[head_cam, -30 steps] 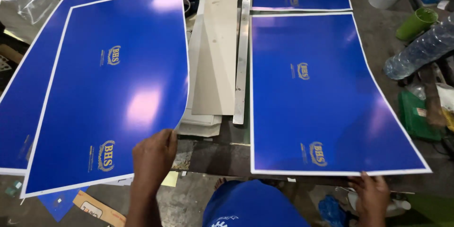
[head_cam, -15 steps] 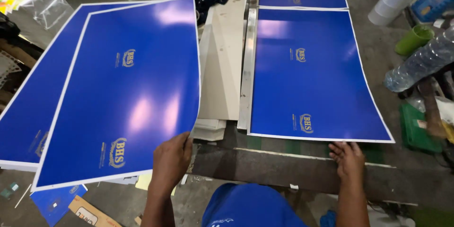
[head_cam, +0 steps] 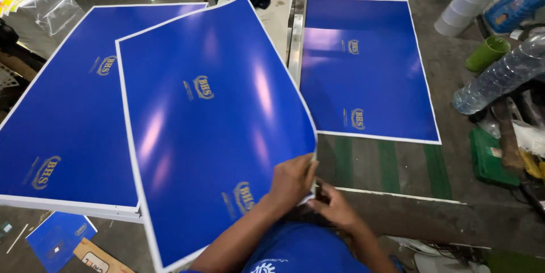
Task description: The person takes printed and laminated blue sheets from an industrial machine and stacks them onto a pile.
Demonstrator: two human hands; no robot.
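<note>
standing right by the bench here. the person's got a big glossy blue printed sheet (head_cam: 210,131) w/ a white border, lifted and curling, and that sheet is my landmark for everything else.

left hand (head_cam: 290,181) is on the sheet's near right corner, fingers curled over the edge and pinching it. right hand (head_cam: 336,209) sits just right of and a bit below that same corner, fingertips tucked at the edge. can't really tell if it's gripping the sheet or just touching underneath, corner hides it.

around it: left of the sheet, partly under it, a stack of the same blue sheets (head_cam: 62,131) lying flat. right of it, across a pale board (head_cam: 282,20) and a metal strip, another blue sheet (head_cam: 366,74) flat on the worktable (head_cam: 397,165), w/ one more behind that by the roller. far right of the sheet there's a clear plastic bottle (head_cam: 499,80), a green cup (head_cam: 487,52) and a stack of white cups (head_cam: 468,1).

imo this is the mid-carry bit: sheet is up off any surface, hanging over the left stack but skewed to it. next move prob needs both hands on the near edge, squaring the corners to the stack before letting it down, and keeping the curl gentle so it doesn't crease.
</note>
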